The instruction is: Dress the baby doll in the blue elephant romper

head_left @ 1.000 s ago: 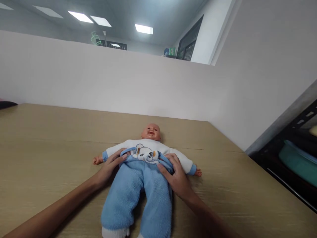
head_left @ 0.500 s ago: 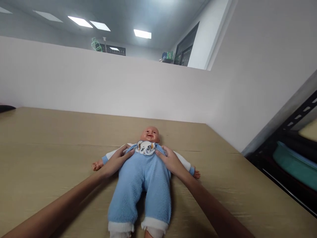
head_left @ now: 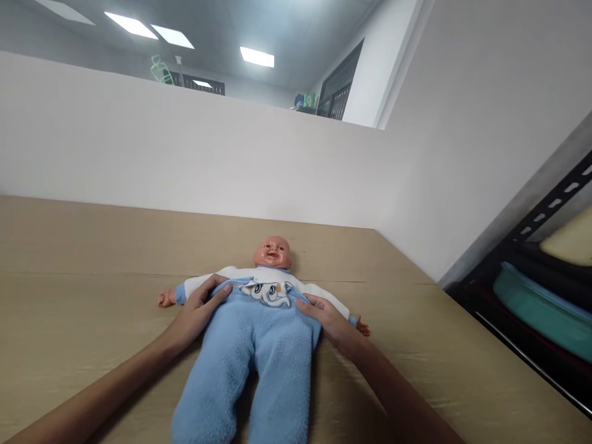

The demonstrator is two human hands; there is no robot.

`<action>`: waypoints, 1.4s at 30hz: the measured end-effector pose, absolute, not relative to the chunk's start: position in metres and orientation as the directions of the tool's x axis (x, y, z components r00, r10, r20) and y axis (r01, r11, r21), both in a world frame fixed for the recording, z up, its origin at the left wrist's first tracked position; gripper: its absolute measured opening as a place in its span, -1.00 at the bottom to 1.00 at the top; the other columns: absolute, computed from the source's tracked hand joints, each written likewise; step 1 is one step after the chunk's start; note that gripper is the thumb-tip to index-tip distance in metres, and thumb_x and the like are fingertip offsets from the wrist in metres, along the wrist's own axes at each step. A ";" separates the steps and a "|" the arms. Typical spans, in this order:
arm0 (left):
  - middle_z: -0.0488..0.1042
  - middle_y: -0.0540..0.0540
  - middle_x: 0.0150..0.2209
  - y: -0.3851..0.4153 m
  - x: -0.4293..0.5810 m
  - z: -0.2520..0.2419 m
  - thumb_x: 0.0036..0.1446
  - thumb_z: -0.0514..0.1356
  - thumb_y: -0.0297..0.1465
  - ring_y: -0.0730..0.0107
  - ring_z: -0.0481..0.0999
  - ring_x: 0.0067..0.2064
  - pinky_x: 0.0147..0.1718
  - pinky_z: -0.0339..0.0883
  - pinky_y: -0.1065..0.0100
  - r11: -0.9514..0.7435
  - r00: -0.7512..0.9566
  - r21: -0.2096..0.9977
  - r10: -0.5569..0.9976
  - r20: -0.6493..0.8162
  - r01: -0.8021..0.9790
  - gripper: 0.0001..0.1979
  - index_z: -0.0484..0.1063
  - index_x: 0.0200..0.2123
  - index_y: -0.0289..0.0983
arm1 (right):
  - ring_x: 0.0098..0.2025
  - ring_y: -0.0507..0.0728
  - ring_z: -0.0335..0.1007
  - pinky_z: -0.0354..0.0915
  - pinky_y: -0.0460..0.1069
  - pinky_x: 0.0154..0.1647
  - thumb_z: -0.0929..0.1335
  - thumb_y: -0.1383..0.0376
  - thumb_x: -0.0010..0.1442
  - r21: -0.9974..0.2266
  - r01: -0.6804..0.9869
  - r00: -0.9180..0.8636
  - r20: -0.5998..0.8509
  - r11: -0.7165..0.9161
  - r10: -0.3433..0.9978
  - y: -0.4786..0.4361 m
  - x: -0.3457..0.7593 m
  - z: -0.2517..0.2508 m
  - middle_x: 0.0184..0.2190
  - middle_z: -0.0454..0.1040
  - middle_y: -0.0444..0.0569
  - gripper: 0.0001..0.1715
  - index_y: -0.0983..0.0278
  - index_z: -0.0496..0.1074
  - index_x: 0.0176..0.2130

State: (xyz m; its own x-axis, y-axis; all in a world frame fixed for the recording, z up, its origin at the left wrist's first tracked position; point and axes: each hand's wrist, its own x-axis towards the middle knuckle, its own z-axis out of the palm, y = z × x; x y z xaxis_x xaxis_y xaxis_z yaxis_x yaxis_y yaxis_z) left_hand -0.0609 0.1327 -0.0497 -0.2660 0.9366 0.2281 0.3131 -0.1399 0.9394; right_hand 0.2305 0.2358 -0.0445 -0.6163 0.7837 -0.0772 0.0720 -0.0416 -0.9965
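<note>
A baby doll [head_left: 272,253] lies on its back on the wooden table [head_left: 83,296], head away from me. It wears a white top with an elephant print [head_left: 271,291] and fluffy blue trousers [head_left: 252,357]. My left hand [head_left: 197,308] grips the trousers' waistband at the doll's left-of-frame side. My right hand [head_left: 328,317] pinches the waistband on the other side. Both hands have their fingers closed on the fabric. The trouser legs run off the bottom edge of the view.
A white partition wall [head_left: 185,154] stands behind the table and along its right side. A black metal shelf [head_left: 531,246] at the right holds a teal tub [head_left: 541,308].
Half a second ago the waistband was pulled high up to the doll's chin. Now it sits lower on the chest, the trousers slid toward me, and the cuffs have left the view.
</note>
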 end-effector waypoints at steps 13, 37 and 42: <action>0.48 0.00 -0.26 0.128 -0.043 -0.058 0.36 0.21 0.01 0.18 0.43 -0.13 -0.05 0.30 0.27 -0.269 -0.527 0.943 0.782 0.333 0.197 -0.64 0.48 -0.17 -0.17 | -0.06 0.26 0.57 0.46 0.14 -0.01 0.38 0.04 0.32 -0.825 0.254 -0.295 0.432 0.506 0.852 0.242 0.186 -0.017 -0.10 0.62 0.08 -0.69 0.21 0.48 -0.10; 0.47 0.00 -0.21 0.116 -0.045 -0.081 0.50 0.13 -0.40 0.35 0.42 -0.21 -0.20 0.30 0.34 -0.653 -0.269 0.614 0.557 0.786 0.443 -0.87 0.46 0.01 -0.11 | 0.01 0.16 0.46 0.36 0.06 0.11 0.30 0.46 0.07 -0.684 -0.044 -0.920 0.313 0.728 0.238 0.302 0.078 0.008 -0.04 0.52 -0.02 -0.43 0.26 0.35 0.09; 0.49 0.03 -0.25 0.115 -0.045 -0.085 0.50 0.15 -0.36 0.35 0.42 -0.25 -0.21 0.32 0.35 -0.709 -0.302 0.572 0.486 0.820 0.412 -0.85 0.44 0.06 -0.08 | 0.04 0.18 0.47 0.34 0.10 0.17 0.33 0.49 0.01 -0.670 -0.110 -0.944 0.303 0.734 0.135 0.295 0.090 -0.006 -0.02 0.56 0.00 -0.44 0.22 0.41 0.02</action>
